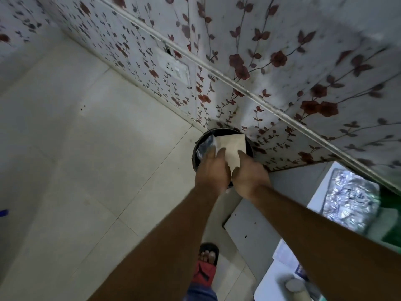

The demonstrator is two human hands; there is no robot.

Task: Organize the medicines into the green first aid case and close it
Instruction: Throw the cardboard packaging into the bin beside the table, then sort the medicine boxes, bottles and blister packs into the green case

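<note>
Both my hands reach out over a round dark bin (250, 148) that stands on the floor against the wall. My left hand (211, 172) and my right hand (249, 175) together hold a pale flat paper packet (231, 146) above the bin's opening. A crumpled clear wrapper (205, 146) lies in the bin beside my left fingers. At the right edge part of the green first aid case (390, 216) shows, with silvery foil blister strips (349, 203) lying by it.
A wall with red-flower wallpaper (260, 51) runs behind the bin, with a white socket plate (173, 67) on it. Pale floor tiles (86, 170) fill the left. My foot in a red sandal (206, 268) is below. A white surface (251, 227) with boxes sits at the right.
</note>
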